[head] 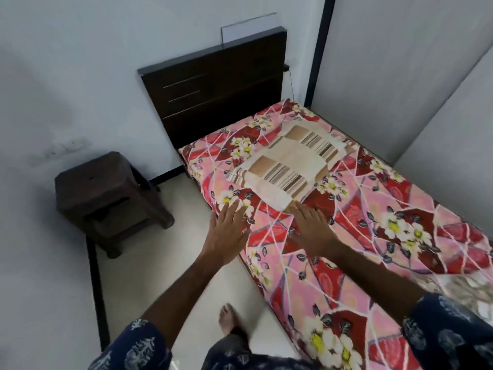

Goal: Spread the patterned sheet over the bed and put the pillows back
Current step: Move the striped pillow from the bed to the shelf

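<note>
A red and pink floral patterned sheet (360,222) covers the bed from the headboard end down past the frame's lower edge. Two beige striped pillows lie side by side near the head: the nearer pillow (274,180) and the farther pillow (309,141). My left hand (226,231) reaches out with straight fingers over the sheet's near-left edge, just left of the nearer pillow. My right hand (312,225) lies flat on the sheet, its fingertips at the nearer pillow's front edge. Neither hand holds anything.
A dark wooden headboard (213,89) stands against the white wall. A dark brown plastic stool (106,198) sits on the floor left of the bed. Pale floor (165,263) runs between stool and bed, with my bare foot (229,319) on it. A grey wall borders the bed's right side.
</note>
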Tool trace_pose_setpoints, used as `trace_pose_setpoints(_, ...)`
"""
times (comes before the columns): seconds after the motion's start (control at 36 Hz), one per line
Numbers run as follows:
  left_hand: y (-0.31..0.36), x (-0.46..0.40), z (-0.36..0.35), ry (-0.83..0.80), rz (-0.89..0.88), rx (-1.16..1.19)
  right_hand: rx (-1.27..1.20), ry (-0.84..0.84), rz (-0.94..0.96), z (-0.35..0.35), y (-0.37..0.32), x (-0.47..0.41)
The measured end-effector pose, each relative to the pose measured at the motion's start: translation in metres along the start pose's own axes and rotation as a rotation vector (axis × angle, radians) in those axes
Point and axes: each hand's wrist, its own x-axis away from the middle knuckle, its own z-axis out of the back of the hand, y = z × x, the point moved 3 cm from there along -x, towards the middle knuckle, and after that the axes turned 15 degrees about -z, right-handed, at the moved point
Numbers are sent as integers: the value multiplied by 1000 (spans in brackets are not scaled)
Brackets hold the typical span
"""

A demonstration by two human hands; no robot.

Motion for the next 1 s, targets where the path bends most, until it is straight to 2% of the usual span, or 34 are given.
trace_pose_setpoints(0.19,-120,-68,29,-54,-138,-37,-52,-7,-141,21,-35,-101)
trace_pose_setpoints(0.33,-179,-133,32,-104,-201,-44,-95,-12,-242,26,-50,-157)
trace_pose_setpoints(0.53,-221,-240,24,-146,-317,68,-175,-17,-385,2,-38,-242)
trace_pose_setpoints(0.81,-282,-398,-44,-391,-397,238,-476,-128,-786,-65,15,-349)
trace_pose_setpoints(1.0,-300,-478,-94,-476,-323,391,-745,-75,-1075,-88,37,-367)
